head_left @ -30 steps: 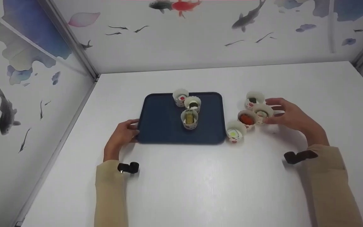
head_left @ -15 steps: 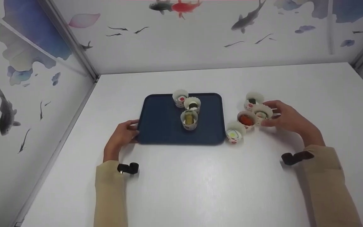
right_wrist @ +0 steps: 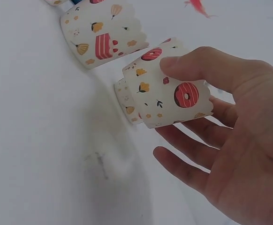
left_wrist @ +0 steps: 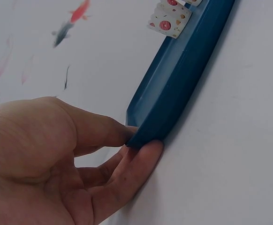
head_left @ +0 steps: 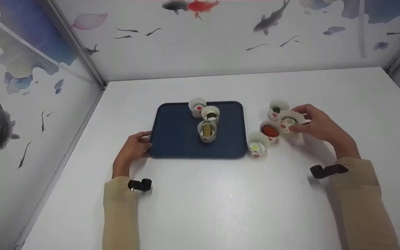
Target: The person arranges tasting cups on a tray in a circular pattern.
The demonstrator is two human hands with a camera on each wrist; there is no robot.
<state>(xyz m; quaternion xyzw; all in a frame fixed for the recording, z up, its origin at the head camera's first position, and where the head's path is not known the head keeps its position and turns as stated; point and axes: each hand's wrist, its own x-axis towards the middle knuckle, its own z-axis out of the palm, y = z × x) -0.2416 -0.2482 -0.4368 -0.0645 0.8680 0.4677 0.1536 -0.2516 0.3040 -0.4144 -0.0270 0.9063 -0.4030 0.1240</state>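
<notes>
My left hand (head_left: 135,147) pinches the left rim of a dark blue tray (head_left: 175,135), thumb above and fingers underneath, as the left wrist view shows. My right hand (head_left: 319,126) holds a patterned paper baking cup (right_wrist: 174,91) by its sides, the thumb on the near wall. A pale sushi roll (head_left: 288,121) lies inside this cup. Close beside it stand a cup with orange-red food (head_left: 270,131) and one with a dark-wrapped piece (head_left: 278,107). In the right wrist view, another cup (right_wrist: 127,103) shows partly behind the held one.
Three cups stand on the tray: one with a red-centred roll (head_left: 197,107), one with a dark-banded piece (head_left: 211,114), one with a yellow-brown piece (head_left: 207,131). A cup with a yellow-green-centred roll (head_left: 256,146) sits against the tray's right edge. Painted walls enclose the white table (head_left: 200,201).
My right hand's fingers have closed onto the cup with the pale roll, and the cup has risen slightly. The left hand and the tray stay put.
</notes>
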